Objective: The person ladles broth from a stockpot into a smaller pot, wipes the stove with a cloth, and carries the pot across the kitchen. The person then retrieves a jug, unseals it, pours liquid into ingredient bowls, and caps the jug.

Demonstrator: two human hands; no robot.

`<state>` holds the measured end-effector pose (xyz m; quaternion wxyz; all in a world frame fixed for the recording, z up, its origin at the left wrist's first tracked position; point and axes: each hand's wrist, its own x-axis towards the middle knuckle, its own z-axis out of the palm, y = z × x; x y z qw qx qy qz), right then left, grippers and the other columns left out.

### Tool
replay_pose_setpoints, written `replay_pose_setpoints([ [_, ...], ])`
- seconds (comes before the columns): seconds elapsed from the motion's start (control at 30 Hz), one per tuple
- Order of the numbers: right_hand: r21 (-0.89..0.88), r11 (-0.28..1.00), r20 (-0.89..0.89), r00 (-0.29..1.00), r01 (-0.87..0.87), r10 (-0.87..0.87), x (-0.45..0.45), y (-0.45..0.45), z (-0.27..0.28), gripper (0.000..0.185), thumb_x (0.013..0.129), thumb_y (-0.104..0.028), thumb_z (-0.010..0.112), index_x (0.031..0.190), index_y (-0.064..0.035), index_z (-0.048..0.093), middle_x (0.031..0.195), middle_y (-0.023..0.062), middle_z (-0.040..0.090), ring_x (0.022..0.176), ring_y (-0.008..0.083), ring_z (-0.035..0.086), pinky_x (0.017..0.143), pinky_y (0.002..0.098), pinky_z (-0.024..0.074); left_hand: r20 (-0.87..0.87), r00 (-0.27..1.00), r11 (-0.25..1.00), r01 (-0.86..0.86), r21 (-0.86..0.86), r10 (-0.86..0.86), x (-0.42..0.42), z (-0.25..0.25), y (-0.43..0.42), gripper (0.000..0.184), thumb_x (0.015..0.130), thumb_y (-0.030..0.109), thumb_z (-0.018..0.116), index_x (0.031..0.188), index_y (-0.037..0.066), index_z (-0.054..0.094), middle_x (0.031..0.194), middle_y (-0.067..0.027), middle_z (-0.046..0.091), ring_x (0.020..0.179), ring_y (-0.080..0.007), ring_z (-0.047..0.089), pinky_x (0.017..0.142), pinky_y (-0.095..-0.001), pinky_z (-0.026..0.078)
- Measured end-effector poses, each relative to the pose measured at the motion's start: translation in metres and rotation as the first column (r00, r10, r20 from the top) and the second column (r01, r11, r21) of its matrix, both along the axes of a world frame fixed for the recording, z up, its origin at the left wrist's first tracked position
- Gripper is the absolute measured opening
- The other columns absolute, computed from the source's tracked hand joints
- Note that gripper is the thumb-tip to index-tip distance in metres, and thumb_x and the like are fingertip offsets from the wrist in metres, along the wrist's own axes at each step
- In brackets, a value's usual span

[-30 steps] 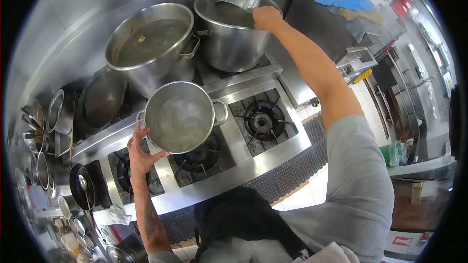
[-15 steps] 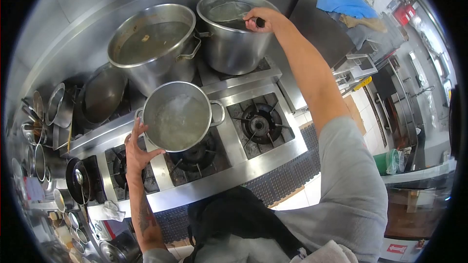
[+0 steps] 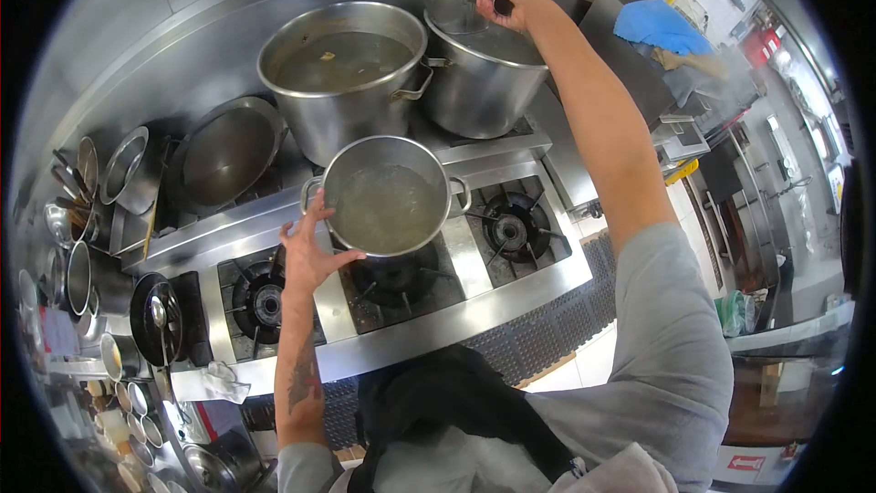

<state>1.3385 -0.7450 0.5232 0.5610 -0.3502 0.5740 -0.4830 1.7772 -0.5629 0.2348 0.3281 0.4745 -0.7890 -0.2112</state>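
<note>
My right hand [image 3: 504, 4] is closed around the dark-ended handle of a metal saucepan [image 3: 445, 13], which is over the rear right stockpot [image 3: 476, 96]. Its exact contents are hard to make out. Below on the range, a two-handled pot [image 3: 392, 251] of cloudy liquid sits over a front burner. My left hand [image 3: 315, 254] lies against the near left side of this pot, fingers spread, thumb by the rim and fingertips close to the left handle. To the rear stands another large stockpot [image 3: 342, 128] with liquid and a small pale piece floating in it.
A wide wok [image 3: 228, 155] leans at the back left. Front burners [image 3: 511, 230] line the steel range [image 3: 383, 342]. At left are a dark frying pan [image 3: 151, 347] with a spoon and a crumpled cloth [image 3: 224, 383]. A blue cloth [image 3: 662, 27] lies at upper right.
My right hand has lifted the saucepan up out of the rear right stockpot. My left hand remains at the front pot's side. The view has shifted, so the range appears farther right.
</note>
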Motion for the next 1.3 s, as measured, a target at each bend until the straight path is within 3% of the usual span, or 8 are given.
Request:
replay_pose_setpoints([
  [0.07,-0.085,0.996,-0.123,0.991,0.037,-0.048,0.023,0.004,0.01,0.017,0.092,0.001,0.059,0.086,0.0054,0.044,0.081,0.0106,0.053,0.058,0.0091,0.054,0.048,0.0178,0.0504,0.013,1.0,1.0,0.009,0.013,-0.009,0.004,0.002,0.0,0.134,0.046,0.045,0.098,0.159,0.022,0.03,0.124,-0.0049,0.069,0.123,-0.0229,0.061,0.111,-0.0584,0.025],
  [0.13,-0.008,0.999,0.313,0.949,-0.032,0.033,0.031,-0.005,0.023,0.017,0.09,0.002,0.06,0.092,0.0068,0.044,0.079,0.0126,0.055,0.059,0.0114,0.058,0.048,0.0207,0.0531,-0.004,1.0,1.0,0.025,-0.001,-0.025,0.007,0.003,0.0,0.134,0.047,0.046,0.098,0.159,0.022,0.029,0.124,-0.0045,0.069,0.124,-0.0227,0.06,0.111,-0.0586,0.024],
  [0.27,-0.056,0.997,0.325,0.943,-0.057,0.072,0.078,-0.001,0.038,0.018,0.092,0.003,0.056,0.097,0.01,0.04,0.085,0.0122,0.048,0.062,0.0122,0.054,0.05,0.0193,0.0516,-0.029,0.999,0.999,0.044,-0.006,-0.044,0.015,0.002,0.0,0.136,0.048,0.048,0.097,0.16,0.021,0.025,0.123,-0.0046,0.069,0.124,-0.023,0.06,0.11,-0.0608,0.024],
  [0.33,0.091,0.996,0.586,0.81,-0.026,-0.032,0.097,-0.001,0.042,0.019,0.092,0.004,0.054,0.1,0.0114,0.039,0.089,0.0144,0.048,0.064,0.0138,0.054,0.051,0.0201,0.0519,-0.059,0.997,0.999,0.044,0.0,-0.044,0.017,0.0,0.002,0.132,0.05,0.047,0.096,0.159,0.018,0.026,0.123,-0.0058,0.068,0.124,-0.0229,0.06,0.109,-0.0623,0.026],
  [0.67,0.08,0.996,0.58,0.814,-0.027,-0.024,0.151,0.084,0.034,0.024,0.094,0.001,0.055,0.104,0.0122,0.035,0.093,0.0145,0.046,0.063,0.0138,0.053,0.052,0.0199,0.0506,-0.16,0.986,0.989,-0.059,-0.134,0.038,0.017,-0.021,0.022,0.082,0.057,0.044,0.094,0.122,0.014,0.053,0.12,-0.0029,0.057,0.116,-0.0266,0.055,0.096,-0.058,0.032],
  [0.87,0.143,0.986,0.466,0.873,0.09,-0.147,0.187,0.2,0.047,0.028,0.095,-0.004,0.061,0.105,0.0109,0.04,0.095,0.0149,0.05,0.062,0.0098,0.053,0.049,0.0159,0.0471,-0.207,0.978,0.988,-0.053,-0.145,0.022,0.021,-0.028,0.021,0.075,0.057,0.048,0.093,0.112,0.013,0.056,0.109,-0.0007,0.057,0.106,-0.0255,0.056,0.094,-0.0562,0.034],
  [1.1,0.213,0.959,-0.052,0.983,0.185,-0.178,0.22,0.304,0.022,0.018,0.095,-0.012,0.064,0.091,0.0026,0.054,0.084,0.0071,0.06,0.056,0.0033,0.054,0.045,0.0138,0.0454,-0.254,0.967,0.987,-0.042,-0.158,0.001,0.02,-0.033,0.016,0.069,0.059,0.046,0.093,0.107,0.015,0.055,0.104,0.002,0.056,0.107,-0.023,0.056,0.096,-0.0579,0.033],
  [1.3,0.292,0.913,-0.385,0.909,0.284,-0.16,0.219,0.333,-0.009,0.022,0.095,-0.012,0.066,0.111,-0.004,0.055,0.078,0.0074,0.061,0.052,0.0053,0.05,0.039,0.0175,0.0396,-0.303,0.953,0.984,-0.049,-0.169,-0.004,0.02,-0.041,0.014,0.069,0.058,0.043,0.094,0.106,0.014,0.054,0.105,0.0008,0.053,0.106,-0.0231,0.055,0.096,-0.0541,0.033],
])
